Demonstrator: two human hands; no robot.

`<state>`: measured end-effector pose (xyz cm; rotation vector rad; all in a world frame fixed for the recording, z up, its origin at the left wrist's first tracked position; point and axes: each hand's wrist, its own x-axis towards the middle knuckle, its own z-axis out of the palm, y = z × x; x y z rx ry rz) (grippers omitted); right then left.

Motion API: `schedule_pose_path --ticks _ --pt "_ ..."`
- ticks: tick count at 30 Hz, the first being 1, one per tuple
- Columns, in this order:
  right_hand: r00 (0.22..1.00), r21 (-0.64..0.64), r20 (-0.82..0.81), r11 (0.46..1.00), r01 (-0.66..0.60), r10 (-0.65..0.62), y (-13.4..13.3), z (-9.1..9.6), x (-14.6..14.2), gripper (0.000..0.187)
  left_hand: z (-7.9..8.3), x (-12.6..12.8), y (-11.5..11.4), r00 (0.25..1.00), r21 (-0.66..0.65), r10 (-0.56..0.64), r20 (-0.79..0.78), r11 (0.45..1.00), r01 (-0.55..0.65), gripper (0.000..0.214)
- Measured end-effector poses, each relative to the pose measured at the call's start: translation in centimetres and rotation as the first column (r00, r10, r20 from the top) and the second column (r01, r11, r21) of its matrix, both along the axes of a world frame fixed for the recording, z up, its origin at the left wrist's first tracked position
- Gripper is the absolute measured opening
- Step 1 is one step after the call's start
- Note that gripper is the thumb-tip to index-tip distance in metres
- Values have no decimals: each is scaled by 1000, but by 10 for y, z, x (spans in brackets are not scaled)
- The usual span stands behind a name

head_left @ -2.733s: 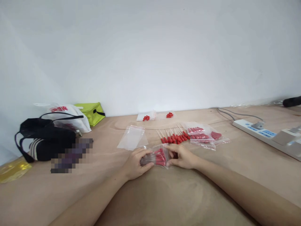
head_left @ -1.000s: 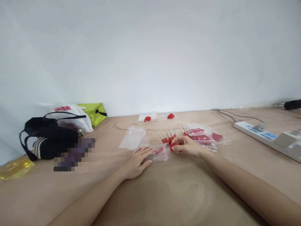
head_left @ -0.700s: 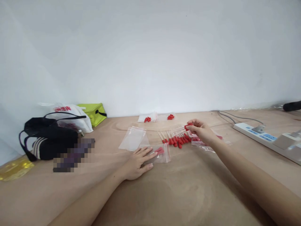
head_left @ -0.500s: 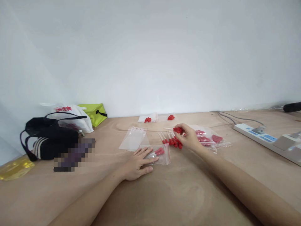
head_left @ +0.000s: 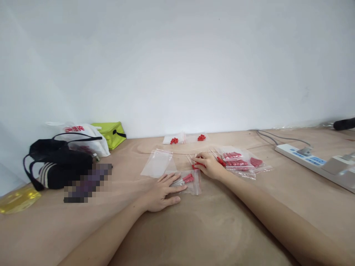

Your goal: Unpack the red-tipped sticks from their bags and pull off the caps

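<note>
My left hand [head_left: 162,191] lies flat with spread fingers on a small clear zip bag [head_left: 187,180] that holds a few red-tipped sticks, pinning it to the wooden table [head_left: 210,229]. My right hand [head_left: 208,164] rests just beyond the bag's mouth, fingers curled over the loose red-tipped sticks [head_left: 220,160] lying there. What those fingers grip is hidden. An empty clear zip bag [head_left: 157,162] lies left of the sticks.
Filled bags of red-tipped sticks [head_left: 240,161] lie to the right. Two small bags with red pieces [head_left: 184,139] sit by the wall. Black, white and green bags [head_left: 69,151] crowd the left. A white power strip [head_left: 310,159] with cables is at the right.
My right hand left the bag, rose over the loose sticks, then came back down and left onto them. The left hand went from gripping the bag to lying flat on it.
</note>
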<state>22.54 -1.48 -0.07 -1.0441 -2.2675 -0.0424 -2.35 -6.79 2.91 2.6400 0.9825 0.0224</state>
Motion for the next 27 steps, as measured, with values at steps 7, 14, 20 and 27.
schedule_pose_path --ticks 7,14,20,27 --pt "984 -8 75 987 160 -159 -8 5 3 33 -2 -1 0 999 22 -5 42 1000 5 41" --pt "947 18 -240 974 225 -214 -27 -5 6 14 -7 -4 2 999 47 2 44 999 -4 54" --pt "972 -91 -187 988 126 -142 -56 -9 9 8 -5 -2 0 1000 39 18 17 999 -19 57" --pt "996 -173 -24 982 81 -86 -60 -3 -5 17 -2 -1 -1 1000 36 27 9 999 -28 60"
